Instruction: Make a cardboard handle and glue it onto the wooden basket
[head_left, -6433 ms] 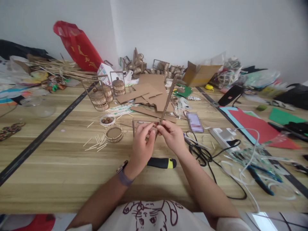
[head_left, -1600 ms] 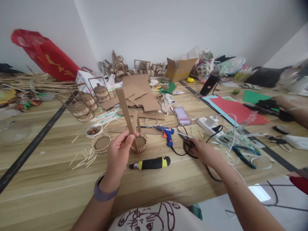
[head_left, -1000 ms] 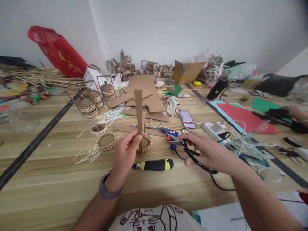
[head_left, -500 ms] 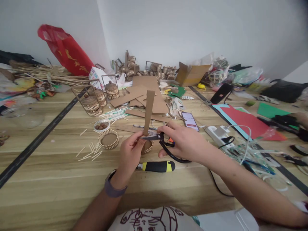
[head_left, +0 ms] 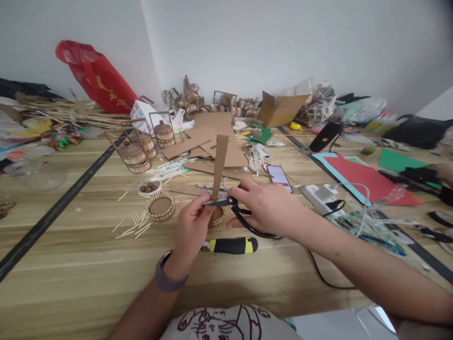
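Note:
An upright brown cardboard strip is pinched between the thumb and fingers of my left hand. My right hand grips black-handled scissors, whose blades lie across the strip just above my left fingertips. Behind the strip's lower end, a small ring edged with sticks is partly hidden. Below the scissors lies a black and yellow tool handle. To the left of my left hand sits a round stick-edged cardboard tray.
Loose short sticks, a bowl of brown beads and lidded baskets are at the left. Cardboard pieces lie behind. A phone, a power strip and its cable are at the right.
The scissors and my right hand have shifted slightly left, and the blades now reach further across the cardboard strip. My left hand still holds the strip.

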`<state>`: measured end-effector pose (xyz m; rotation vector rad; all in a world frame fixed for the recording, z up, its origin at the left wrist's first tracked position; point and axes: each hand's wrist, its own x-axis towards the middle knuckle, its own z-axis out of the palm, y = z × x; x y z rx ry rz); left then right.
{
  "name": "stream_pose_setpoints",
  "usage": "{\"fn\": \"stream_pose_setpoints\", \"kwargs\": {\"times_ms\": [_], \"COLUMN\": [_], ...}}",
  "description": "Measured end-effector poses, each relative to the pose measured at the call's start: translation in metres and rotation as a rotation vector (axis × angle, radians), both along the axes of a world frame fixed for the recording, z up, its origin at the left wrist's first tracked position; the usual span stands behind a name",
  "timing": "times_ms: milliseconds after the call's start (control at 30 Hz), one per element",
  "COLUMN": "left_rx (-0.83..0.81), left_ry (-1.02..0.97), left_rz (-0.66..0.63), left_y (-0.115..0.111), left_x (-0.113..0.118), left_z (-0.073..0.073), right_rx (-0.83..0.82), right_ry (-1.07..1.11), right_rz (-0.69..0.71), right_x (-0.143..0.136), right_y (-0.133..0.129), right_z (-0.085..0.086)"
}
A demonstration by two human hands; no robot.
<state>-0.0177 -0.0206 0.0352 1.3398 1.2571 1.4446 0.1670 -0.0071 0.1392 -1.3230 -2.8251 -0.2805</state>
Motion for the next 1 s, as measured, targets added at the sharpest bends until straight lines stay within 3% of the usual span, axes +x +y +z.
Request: {"fn": "stream_pose_setpoints", "kwargs": {"times_ms": [500, 1000], "left_rx": [0.031, 0.054], "left_ry": [-0.005, 0.031], "left_rz": [-0.037, -0.052], "left_y": [0.0009, -0.0016], "left_x": [0.0008, 0.0008], "left_z": [-0.0054, 0.0012], "right_rx": [-0.045, -0.057], "right_ry": [-0.035, -0.006], "right_rz": [0.004, 0.066], "right_x": [-0.0031, 0.0019], "right_y": [0.0021, 0.0085], "right_z": [0.0032, -0.0063]}}
